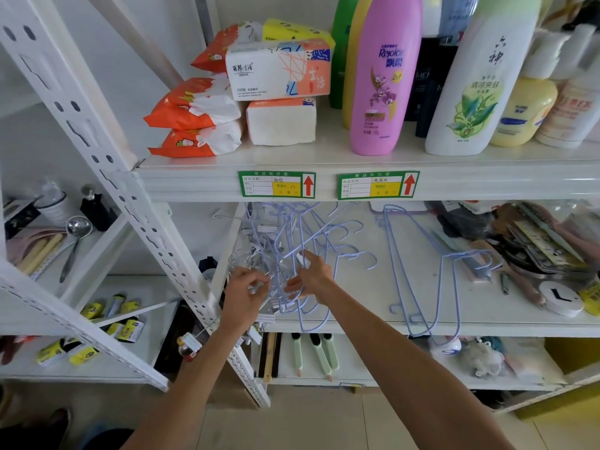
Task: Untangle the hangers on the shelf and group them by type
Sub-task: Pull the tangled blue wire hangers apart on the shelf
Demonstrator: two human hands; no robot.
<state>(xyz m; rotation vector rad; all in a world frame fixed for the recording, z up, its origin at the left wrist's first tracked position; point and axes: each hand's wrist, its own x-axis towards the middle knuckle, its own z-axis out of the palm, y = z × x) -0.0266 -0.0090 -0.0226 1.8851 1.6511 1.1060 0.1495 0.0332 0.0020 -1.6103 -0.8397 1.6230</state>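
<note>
A tangle of lilac wire hangers (319,237) and silver clip hangers with white clips (256,251) lies at the left end of the middle shelf (357,324). My left hand (245,295) pinches a white clip of a silver clip hanger at the pile's front left. My right hand (313,276) grips the wire of a lilac hanger and a white clip in the middle of the tangle. To the right, a separate group of lilac hangers (422,271) lies flat on the shelf, apart from the pile.
Combs, packets and a round white object (561,298) crowd the shelf's right end. The upper shelf holds tissue packs (279,71) and shampoo bottles (383,79). A slanted white upright (152,228) stands just left of the pile. Another clip hanger (227,336) hangs below the shelf edge.
</note>
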